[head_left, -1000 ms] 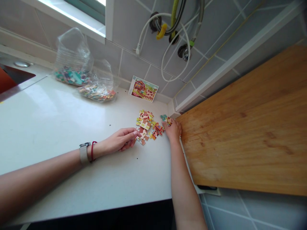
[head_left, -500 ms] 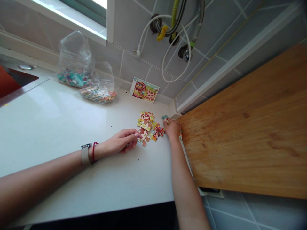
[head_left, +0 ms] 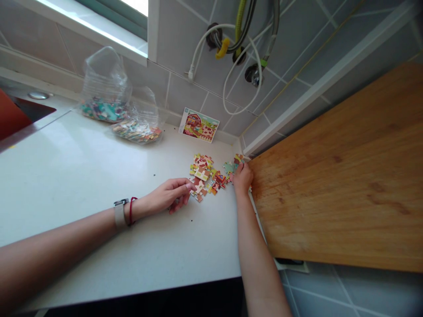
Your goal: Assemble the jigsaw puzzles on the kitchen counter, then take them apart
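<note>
My left hand [head_left: 176, 193] rests on the white counter, fingers curled, thumb and forefinger closed at the edge of a red-and-cream puzzle piece [head_left: 198, 185]. Around that piece lies a small cluster of loose and overlapping jigsaw pieces [head_left: 202, 162] in yellow, cream and red. Further right, my right hand [head_left: 243, 177] is closed by the wooden board, its fingertips on a brown-and-yellow puzzle piece [head_left: 238, 158]. Green pieces [head_left: 228, 167] lie just left of these fingers. The palm hides some other pieces under it.
A farm picture card [head_left: 199, 125] leans against the tiled wall. Two clear bags of puzzle pieces [head_left: 105, 110] [head_left: 139, 131] stand at the back left. The large wooden board [head_left: 337, 176] borders the right side. Hoses and a white cable [head_left: 225, 83] hang above.
My right hand has moved right, toward the board, uncovering green and pink pieces. My left hand has kept its place by the cluster.
</note>
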{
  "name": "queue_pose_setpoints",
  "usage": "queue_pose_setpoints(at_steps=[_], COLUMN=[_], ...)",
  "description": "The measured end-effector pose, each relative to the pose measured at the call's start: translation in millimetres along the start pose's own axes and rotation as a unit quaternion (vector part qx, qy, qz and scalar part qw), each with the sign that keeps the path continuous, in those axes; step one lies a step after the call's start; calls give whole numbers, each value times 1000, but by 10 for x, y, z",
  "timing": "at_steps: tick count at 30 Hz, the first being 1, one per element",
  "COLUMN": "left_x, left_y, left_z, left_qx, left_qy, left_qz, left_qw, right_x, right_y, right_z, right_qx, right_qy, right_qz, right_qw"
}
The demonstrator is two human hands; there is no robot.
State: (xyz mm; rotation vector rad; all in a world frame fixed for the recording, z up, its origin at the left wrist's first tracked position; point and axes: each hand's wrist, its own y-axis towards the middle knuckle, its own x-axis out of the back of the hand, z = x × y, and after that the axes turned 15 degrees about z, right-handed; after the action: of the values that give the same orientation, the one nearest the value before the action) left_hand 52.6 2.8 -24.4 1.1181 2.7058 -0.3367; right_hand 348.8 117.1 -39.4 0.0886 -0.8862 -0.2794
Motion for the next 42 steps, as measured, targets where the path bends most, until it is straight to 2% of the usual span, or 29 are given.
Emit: queue_pose_setpoints(at_steps=[3, 6, 8, 10, 12, 14, 18, 25, 31, 37, 42], left_x=[11, 36, 53, 67, 75, 76, 76, 120, 70, 32, 22], left_y=[11, 23, 27, 25, 18, 12, 22, 51, 14, -1, -5], left_z=[11, 19, 14, 4, -4, -4, 27, 110, 46, 1, 9], left_qx=[-10, -26, -32, -39, -45, -49, -67, -63, -19, 27, 51], left_qy=[-23, -65, -103, -135, -147, -143, -125, -151, -54, 37, 78], left_qz=[0, -27, -49, -51, -38, -22, -32, -49, -17, 5, 9], left_qw=[1000, 997, 993, 989, 987, 988, 989, 985, 998, 999, 996], right_x=[-81, -267, -390, -469, -504, -517, -552, -561, -430, -376, -380], right_y=[-70, -239, -384, -529, -664, -784, -962, -980, -935, -893, -868], right_z=[80, 268, 435, 602, 745, 852, 984, 1030, 1031, 1026, 990], right_qx=[36, 73, 86, 78, 60, 42, 31, 97, 93, 114, 194], right_qy=[50, 135, 324, 435, 476, 481, 450, 411, 433, 416, 397], right_qz=[13, 79, 163, 219, 257, 289, 344, 313, 311, 248, 303], right_qw=[998, 985, 928, 870, 839, 826, 824, 851, 841, 867, 845])
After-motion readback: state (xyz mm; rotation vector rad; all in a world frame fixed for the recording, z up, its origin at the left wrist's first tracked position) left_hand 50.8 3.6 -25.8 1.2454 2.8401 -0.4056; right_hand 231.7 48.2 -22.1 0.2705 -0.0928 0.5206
